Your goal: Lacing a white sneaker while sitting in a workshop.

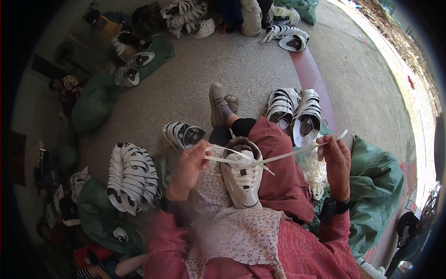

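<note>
The shoe lies on the lap, between the hands, toe toward the body. Rows of lace already cross its front; above them the lengths hang free of any bow, so the lacing looks partly done. The left hand and right hand each pinch lace, pulled apart. Whether every top hole is threaded, I cannot tell.

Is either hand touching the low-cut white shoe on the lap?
No: the left hand and right hand grip flat white lace, each clear of the low-cut white shoe.
</note>
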`<act>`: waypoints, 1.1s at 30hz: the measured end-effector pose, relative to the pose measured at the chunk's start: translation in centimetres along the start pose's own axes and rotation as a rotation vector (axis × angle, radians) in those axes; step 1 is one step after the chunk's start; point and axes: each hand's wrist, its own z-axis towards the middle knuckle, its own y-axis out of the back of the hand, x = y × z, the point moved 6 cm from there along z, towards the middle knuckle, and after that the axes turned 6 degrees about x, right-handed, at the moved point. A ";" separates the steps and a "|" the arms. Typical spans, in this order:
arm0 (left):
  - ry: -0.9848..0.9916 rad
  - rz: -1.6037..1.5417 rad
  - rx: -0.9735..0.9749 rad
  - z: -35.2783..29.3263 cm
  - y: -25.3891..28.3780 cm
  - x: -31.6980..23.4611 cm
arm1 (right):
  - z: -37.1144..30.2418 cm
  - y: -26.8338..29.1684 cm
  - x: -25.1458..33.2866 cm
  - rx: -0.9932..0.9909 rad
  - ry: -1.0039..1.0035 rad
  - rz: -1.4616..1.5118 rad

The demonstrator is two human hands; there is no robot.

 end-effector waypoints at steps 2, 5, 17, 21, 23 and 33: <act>-0.074 -0.417 -0.155 -3.0 3.6 -0.8 | 1.2 1.1 -1.4 -0.032 -0.036 -0.075; -0.217 -0.549 -0.139 -6.7 8.9 0.2 | 2.5 2.4 -3.8 -0.043 -0.096 -0.150; 0.013 -0.280 -0.532 -13.1 12.8 3.2 | 4.1 5.7 -8.2 -0.171 -0.177 -0.071; -0.058 -0.314 -0.512 -13.4 13.5 2.4 | 3.9 6.4 -7.9 -0.177 -0.179 -0.048; -0.205 -0.394 -0.529 -13.9 14.1 1.3 | 3.6 6.5 -7.7 -0.213 -0.209 -0.037; -0.361 -0.600 -0.456 -15.0 15.7 1.9 | 4.5 5.2 -5.0 -0.154 -0.115 -0.012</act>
